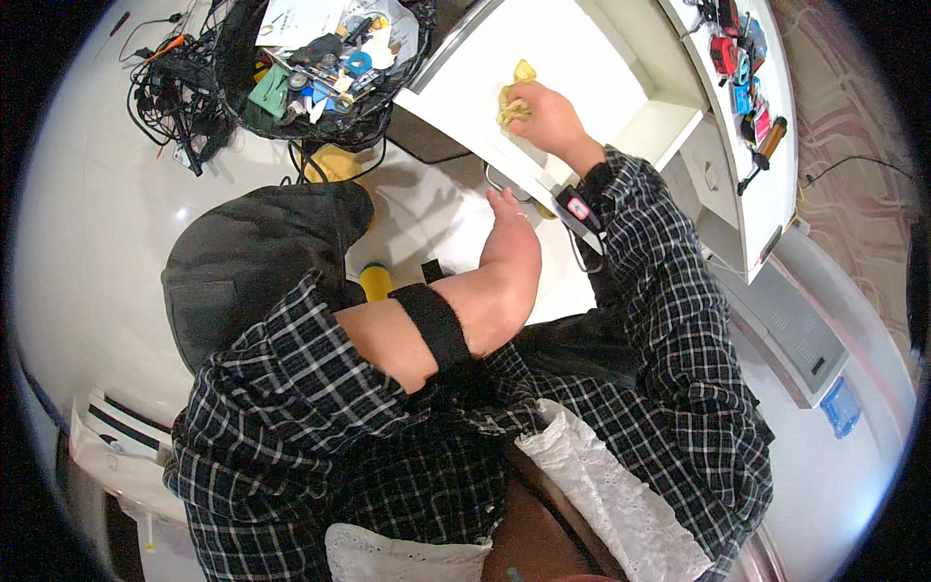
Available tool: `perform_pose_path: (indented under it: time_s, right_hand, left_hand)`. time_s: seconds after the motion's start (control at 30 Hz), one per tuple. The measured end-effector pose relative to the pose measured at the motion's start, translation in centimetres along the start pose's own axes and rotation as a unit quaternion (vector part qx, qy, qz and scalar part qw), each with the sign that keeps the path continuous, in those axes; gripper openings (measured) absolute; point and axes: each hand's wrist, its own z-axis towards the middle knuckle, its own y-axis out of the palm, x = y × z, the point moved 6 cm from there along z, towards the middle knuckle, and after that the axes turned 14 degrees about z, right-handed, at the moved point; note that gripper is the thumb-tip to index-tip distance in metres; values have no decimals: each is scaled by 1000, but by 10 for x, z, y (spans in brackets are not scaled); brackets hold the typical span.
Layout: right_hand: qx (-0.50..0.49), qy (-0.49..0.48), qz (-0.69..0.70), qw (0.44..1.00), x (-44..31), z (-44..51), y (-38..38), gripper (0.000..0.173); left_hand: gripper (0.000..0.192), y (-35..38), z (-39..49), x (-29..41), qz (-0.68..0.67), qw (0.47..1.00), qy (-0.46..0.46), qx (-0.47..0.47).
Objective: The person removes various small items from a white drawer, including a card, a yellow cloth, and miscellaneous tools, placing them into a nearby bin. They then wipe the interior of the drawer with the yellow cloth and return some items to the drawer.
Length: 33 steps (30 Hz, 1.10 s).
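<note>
A crumpled yellow cloth [513, 110] is bunched in my right hand [547, 122], pressed against the white floor of a pulled-out drawer [465, 80]. The drawer's inside holds nothing else that I can make out. My left hand [513, 225] is below the drawer's front panel [454, 134], its fingertips close to the metal handle [502, 178]. Whether those fingers touch the handle or panel, I cannot tell. Black straps circle both wrists or forearms, and a small dark device [578, 207] is on the right one.
Left of the drawer, a black-bagged bin [240, 87] is heaped with small tools, tape and papers. Tangled black cables [171, 102] lie on the floor beside it. On the white desktop [774, 167] at right are a red tape measure [724, 55] and other small items.
</note>
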Motion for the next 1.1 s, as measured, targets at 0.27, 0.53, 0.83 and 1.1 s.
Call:
perform_pose_path:
  time_s: [0.27,0.53,0.83,1.1]
  right_hand:
    - [139,65,527,836,-73,-25,-76,32]
    - [23,-111,342,933,-222,46,-35,67]
    - [139,-159,180,961,-224,98,-30,51]
    - [126,-117,249,953,-211,69,-62,36]
  left_hand:
    - [70,27,28,28,76,997,-21,-2]
    - [74,11,33,15,54,999,3,-3]
    - [62,-11,42,13,30,999,-13,25]
    - [51,-5,34,7,52,998,2,25]
